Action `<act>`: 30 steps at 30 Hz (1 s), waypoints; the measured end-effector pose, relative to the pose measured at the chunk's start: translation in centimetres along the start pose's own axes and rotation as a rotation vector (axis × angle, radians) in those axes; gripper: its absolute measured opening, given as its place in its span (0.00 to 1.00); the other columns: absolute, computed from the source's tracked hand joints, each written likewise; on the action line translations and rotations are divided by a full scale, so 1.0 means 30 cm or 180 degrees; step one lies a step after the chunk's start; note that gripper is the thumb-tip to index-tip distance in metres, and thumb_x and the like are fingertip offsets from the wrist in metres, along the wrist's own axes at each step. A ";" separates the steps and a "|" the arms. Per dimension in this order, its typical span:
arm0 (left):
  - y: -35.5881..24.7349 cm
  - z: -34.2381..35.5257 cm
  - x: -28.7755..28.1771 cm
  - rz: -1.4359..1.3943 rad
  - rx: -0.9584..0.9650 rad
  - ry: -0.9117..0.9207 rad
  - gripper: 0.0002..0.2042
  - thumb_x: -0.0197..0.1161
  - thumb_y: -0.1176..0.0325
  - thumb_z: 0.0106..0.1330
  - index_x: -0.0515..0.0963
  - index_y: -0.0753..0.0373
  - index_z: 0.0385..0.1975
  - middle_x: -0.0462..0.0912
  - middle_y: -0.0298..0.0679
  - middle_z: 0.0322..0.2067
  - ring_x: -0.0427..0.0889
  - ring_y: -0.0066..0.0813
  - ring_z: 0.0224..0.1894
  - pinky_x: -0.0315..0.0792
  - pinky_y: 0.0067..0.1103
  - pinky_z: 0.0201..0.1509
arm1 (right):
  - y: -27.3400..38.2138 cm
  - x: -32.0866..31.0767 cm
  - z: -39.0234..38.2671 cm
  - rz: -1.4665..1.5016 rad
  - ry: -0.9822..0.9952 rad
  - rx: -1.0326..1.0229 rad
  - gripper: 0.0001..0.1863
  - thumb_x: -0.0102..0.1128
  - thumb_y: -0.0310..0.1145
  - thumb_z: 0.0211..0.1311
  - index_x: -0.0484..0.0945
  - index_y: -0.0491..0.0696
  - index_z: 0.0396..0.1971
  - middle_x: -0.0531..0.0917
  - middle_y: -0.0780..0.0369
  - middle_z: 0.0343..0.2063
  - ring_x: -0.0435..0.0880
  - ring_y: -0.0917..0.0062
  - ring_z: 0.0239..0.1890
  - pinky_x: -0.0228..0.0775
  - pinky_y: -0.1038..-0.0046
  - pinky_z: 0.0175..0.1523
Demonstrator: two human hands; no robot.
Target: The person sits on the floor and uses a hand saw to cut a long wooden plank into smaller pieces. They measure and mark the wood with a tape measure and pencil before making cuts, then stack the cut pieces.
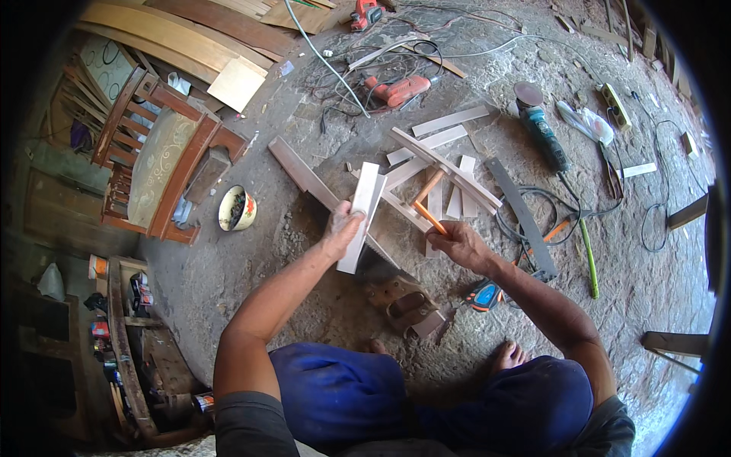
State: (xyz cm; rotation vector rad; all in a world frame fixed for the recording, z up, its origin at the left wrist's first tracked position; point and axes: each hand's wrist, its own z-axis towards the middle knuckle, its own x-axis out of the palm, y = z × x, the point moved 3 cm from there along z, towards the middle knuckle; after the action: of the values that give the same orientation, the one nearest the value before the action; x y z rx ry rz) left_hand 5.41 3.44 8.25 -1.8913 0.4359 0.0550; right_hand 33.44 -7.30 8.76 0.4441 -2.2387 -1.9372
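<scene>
A pale wooden slat (362, 215) is gripped near its middle by the left hand (339, 226), fingers closed around it, and is held tilted above the stone floor (251, 274). Just right of the slat, an orange pencil (431, 218) is pinched in the closed right hand (461, 242), its tip pointing up and left toward a loose pile of cut wood strips (438, 164). Beyond the slat, farther from the person, an orange power tool (397, 91) lies among cables. Well right of the slat, a teal angle grinder (539, 126) rests on the floor. Left of the slat, a small yellow bowl (237, 208) stands near a wooden chair frame (156, 156).
</scene>
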 end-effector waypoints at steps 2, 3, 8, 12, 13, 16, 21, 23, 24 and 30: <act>0.015 0.022 -0.045 0.0541 0.0138 -0.0257 0.14 0.68 0.62 0.65 0.74 0.63 0.41 0.79 0.36 0.32 0.77 0.21 0.32 0.74 0.23 0.36 | -0.019 -0.015 -0.005 -0.0014 -0.0063 0.0215 0.12 0.60 0.38 0.69 0.82 0.43 0.39 0.81 0.69 0.26 0.74 0.87 0.29 0.68 0.77 0.36; 0.021 0.025 -0.056 0.0366 0.0348 -0.0291 0.16 0.71 0.58 0.63 0.75 0.62 0.40 0.79 0.34 0.33 0.75 0.19 0.35 0.72 0.23 0.38 | -0.032 -0.021 -0.005 -0.0022 -0.0086 0.0316 0.12 0.60 0.38 0.69 0.83 0.43 0.40 0.81 0.69 0.26 0.74 0.87 0.29 0.68 0.77 0.36; 0.037 0.062 -0.081 0.1260 0.0332 -0.0631 0.17 0.71 0.58 0.62 0.76 0.65 0.38 0.79 0.36 0.32 0.74 0.22 0.35 0.72 0.26 0.38 | -0.082 -0.050 0.016 0.0187 -0.0374 0.0049 0.14 0.60 0.37 0.68 0.82 0.41 0.42 0.80 0.70 0.26 0.74 0.88 0.28 0.68 0.77 0.35; 0.032 0.095 -0.083 0.1842 0.0397 -0.0810 0.17 0.70 0.58 0.61 0.77 0.66 0.35 0.81 0.41 0.31 0.77 0.26 0.34 0.73 0.29 0.38 | -0.109 -0.078 0.021 0.0172 -0.0487 0.0165 0.14 0.61 0.37 0.67 0.82 0.40 0.41 0.80 0.70 0.26 0.74 0.87 0.29 0.69 0.77 0.36; 0.033 0.098 -0.083 0.1990 0.0376 -0.0864 0.17 0.70 0.58 0.61 0.77 0.67 0.35 0.81 0.42 0.30 0.78 0.27 0.34 0.73 0.29 0.38 | -0.110 -0.083 0.019 0.0205 -0.0494 0.0142 0.14 0.61 0.37 0.67 0.82 0.40 0.41 0.80 0.69 0.26 0.75 0.87 0.30 0.69 0.77 0.37; 0.044 0.100 -0.070 0.2015 0.0287 -0.0795 0.17 0.69 0.57 0.62 0.78 0.67 0.36 0.83 0.44 0.31 0.81 0.32 0.34 0.74 0.31 0.40 | -0.106 -0.095 0.007 0.0252 -0.0511 0.0123 0.14 0.61 0.38 0.68 0.82 0.40 0.41 0.81 0.68 0.27 0.75 0.87 0.31 0.69 0.77 0.38; 0.047 0.091 -0.041 0.2347 0.0326 -0.0654 0.19 0.66 0.54 0.63 0.80 0.67 0.40 0.85 0.47 0.34 0.84 0.41 0.39 0.76 0.34 0.45 | -0.099 -0.103 -0.001 0.0292 -0.0578 0.0135 0.14 0.60 0.38 0.69 0.81 0.40 0.41 0.80 0.68 0.28 0.75 0.86 0.31 0.70 0.77 0.39; 0.046 0.093 -0.037 0.2452 0.0240 -0.0634 0.20 0.66 0.53 0.63 0.80 0.66 0.41 0.86 0.48 0.36 0.85 0.43 0.41 0.76 0.35 0.47 | -0.102 -0.104 0.000 0.0324 -0.0593 0.0150 0.14 0.60 0.38 0.69 0.82 0.40 0.41 0.80 0.68 0.27 0.74 0.87 0.30 0.69 0.77 0.38; 0.045 0.096 -0.038 0.2534 0.0176 -0.0647 0.20 0.66 0.52 0.63 0.80 0.66 0.41 0.86 0.49 0.36 0.85 0.44 0.41 0.76 0.35 0.47 | -0.105 -0.105 0.002 0.0325 -0.0607 0.0162 0.14 0.60 0.38 0.70 0.82 0.40 0.41 0.80 0.69 0.27 0.73 0.87 0.30 0.69 0.77 0.37; 0.047 0.116 -0.030 0.2677 0.0179 -0.0664 0.20 0.66 0.52 0.63 0.81 0.65 0.42 0.86 0.49 0.38 0.85 0.46 0.43 0.76 0.36 0.49 | -0.116 -0.110 0.004 0.0396 -0.0602 0.0105 0.14 0.62 0.37 0.70 0.82 0.41 0.42 0.77 0.71 0.24 0.69 0.89 0.26 0.64 0.78 0.32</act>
State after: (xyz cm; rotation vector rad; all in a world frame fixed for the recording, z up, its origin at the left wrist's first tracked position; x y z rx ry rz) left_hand 4.71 6.46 5.96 -1.5099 1.0424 0.7772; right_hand 36.95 -6.57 5.59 0.1255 -2.3511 -1.9547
